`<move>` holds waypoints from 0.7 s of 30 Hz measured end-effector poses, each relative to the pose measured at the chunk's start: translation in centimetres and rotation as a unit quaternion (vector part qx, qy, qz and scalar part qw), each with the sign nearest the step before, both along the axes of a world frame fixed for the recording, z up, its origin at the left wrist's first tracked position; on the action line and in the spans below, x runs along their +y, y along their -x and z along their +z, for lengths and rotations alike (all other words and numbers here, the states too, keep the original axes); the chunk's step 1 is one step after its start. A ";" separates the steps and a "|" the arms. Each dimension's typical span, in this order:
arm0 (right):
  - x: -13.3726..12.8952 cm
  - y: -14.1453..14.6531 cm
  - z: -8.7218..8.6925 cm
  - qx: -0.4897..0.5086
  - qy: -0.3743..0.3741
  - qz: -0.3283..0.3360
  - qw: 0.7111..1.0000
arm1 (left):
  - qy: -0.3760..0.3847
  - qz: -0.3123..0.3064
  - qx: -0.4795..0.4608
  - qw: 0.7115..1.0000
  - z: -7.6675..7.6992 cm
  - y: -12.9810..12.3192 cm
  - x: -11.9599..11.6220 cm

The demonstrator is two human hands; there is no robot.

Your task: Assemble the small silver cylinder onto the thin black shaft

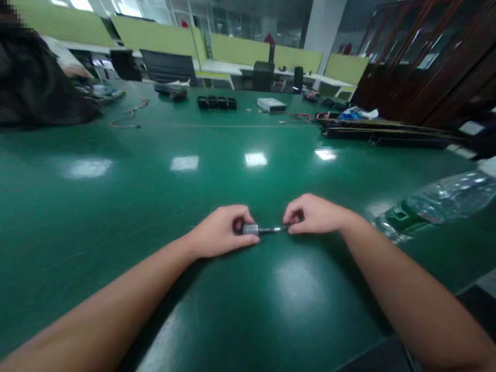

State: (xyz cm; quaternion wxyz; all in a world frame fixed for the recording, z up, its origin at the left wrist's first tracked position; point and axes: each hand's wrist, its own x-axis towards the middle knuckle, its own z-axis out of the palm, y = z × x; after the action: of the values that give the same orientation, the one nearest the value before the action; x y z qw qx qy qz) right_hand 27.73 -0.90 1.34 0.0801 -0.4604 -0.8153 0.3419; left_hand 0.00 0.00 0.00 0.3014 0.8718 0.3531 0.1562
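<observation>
My left hand [227, 231] is closed around the handle of a screwdriver [251, 229] with a grey-and-black grip. Its slim metal shaft points right and lies level, just above or on the green table. At the shaft's far end, the thumb and fingers of my right hand [310, 214] are pinched together. A small dark piece shows at those fingertips, too small to tell whether it is a bit or the shaft's own tip. Part of the handle is hidden inside my left hand.
A clear plastic bottle [434, 206] with a green label lies on its side beyond my right forearm. Along the table's [155, 201] far side are a black block [217, 103], a white box [271, 105], cables and long dark bars [387, 133]. A person in dark clothing [39, 82] is at left.
</observation>
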 end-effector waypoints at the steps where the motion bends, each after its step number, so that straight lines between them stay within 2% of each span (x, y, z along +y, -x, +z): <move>1: 0.1 -0.1 -0.1 0.004 0.003 -0.006 1.000 | 0.000 0.001 0.000 1.000 0.0 0.0 0.0; 15: -0.2 0.7 -0.5 0.060 0.011 0.011 0.998 | -0.009 -0.003 -0.005 1.000 -0.1 0.0 0.0; 21: -1.3 3.4 -1.0 0.094 -0.076 0.008 0.993 | 0.001 -0.001 -0.010 1.000 0.0 0.1 -0.1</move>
State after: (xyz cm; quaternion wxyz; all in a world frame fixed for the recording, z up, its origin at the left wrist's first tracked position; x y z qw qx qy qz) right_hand 24.36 -2.16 0.33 0.1887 -0.4125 -0.8311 0.3216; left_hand -0.08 -0.13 0.03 0.3059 0.8701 0.3498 0.1642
